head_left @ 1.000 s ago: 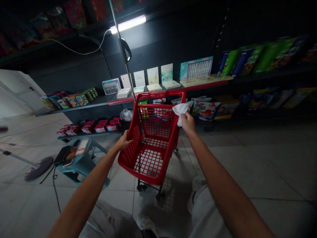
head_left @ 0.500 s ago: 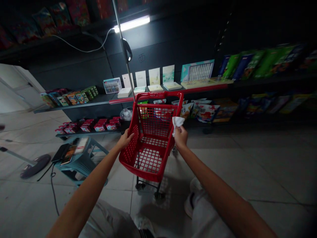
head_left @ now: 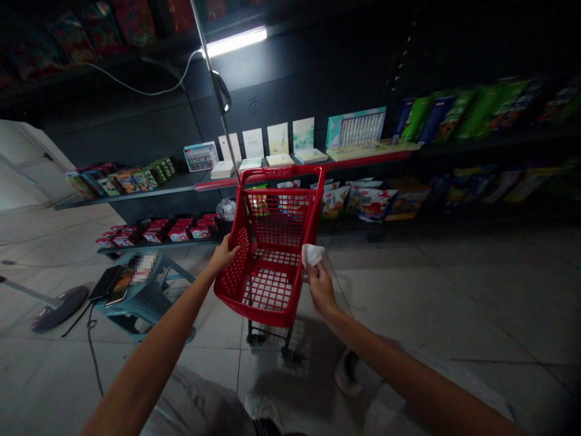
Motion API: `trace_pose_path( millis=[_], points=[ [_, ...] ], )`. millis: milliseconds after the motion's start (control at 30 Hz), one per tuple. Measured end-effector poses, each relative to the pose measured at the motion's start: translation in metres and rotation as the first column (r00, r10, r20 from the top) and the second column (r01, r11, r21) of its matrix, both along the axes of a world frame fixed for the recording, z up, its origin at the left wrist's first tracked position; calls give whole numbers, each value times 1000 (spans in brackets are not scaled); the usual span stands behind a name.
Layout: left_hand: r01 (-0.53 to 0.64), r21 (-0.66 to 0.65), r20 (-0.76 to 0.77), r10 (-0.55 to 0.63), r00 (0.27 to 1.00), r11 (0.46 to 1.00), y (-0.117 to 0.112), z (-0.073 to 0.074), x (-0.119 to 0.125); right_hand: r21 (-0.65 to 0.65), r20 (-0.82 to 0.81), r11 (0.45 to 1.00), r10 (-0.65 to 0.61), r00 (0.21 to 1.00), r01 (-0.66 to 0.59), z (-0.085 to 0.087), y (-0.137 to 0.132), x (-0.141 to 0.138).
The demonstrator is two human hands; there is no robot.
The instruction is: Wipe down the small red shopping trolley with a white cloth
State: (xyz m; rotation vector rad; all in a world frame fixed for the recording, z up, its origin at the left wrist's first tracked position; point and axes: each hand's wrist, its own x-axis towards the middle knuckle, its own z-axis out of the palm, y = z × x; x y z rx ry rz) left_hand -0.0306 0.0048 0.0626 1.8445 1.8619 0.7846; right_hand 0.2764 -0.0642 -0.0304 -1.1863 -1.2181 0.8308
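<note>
Red shopping cart (head_left: 258, 312): plastic, upright on dark wheels in the middle of the frame, its handle toward the shelves and its gridded basket facing us.
Left hand (head_left: 223, 254): on the basket's perforated side wall, left of centre, thumb laid over the plastic; the grip is narrow, holding the cart there.
Right hand (head_left: 321, 289): right of centre, just beside the basket's other side, thumb and fingers pinching a wiping cloth.
White cloth (head_left: 312, 255): bunched above the right fingertips, against the cart's right-hand rim; I cannot tell how hard it presses.
Stool (head_left: 149, 297): blue-grey, lower left, bearing a flat black object (head_left: 108, 283) and a picture-covered booklet (head_left: 121, 286); something pale beside them is blurred out.
Red-edged shelf (head_left: 372, 160): across the middle, with upright pale books (head_left: 278, 139) and a turquoise boxed set (head_left: 358, 128).
Snack bags (head_left: 374, 204): bright, on the level below, right of the cart.
Metal pole (head_left: 227, 139): slanting from the cart's upper left to the top edge.
Tube light (head_left: 236, 42): lit, upper middle.
</note>
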Motion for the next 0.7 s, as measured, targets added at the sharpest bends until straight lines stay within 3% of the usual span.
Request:
trace_pose_path(
  millis=[200, 400, 500, 700],
  points=[
    [-202, -71, -114, 193, 975, 977, 7, 1, 1, -138, -47, 989, 47, 998, -53, -5, -46, -2],
    [-202, -138, -369, 139, 919, 970, 11, 5, 8, -90, -28, 989, 115, 993, -117, -16, -78, -13],
    [-250, -123, -433, 175, 884, 960, 11, 7, 11, -76, -47, 989, 123, 991, -126, -12, -79, -16],
    [-115, -95, -489, 54, 871, 989, 14, 12, 12, -160, -183, 983, 61, 981, -91, -3, -44, -14]
  ],
)
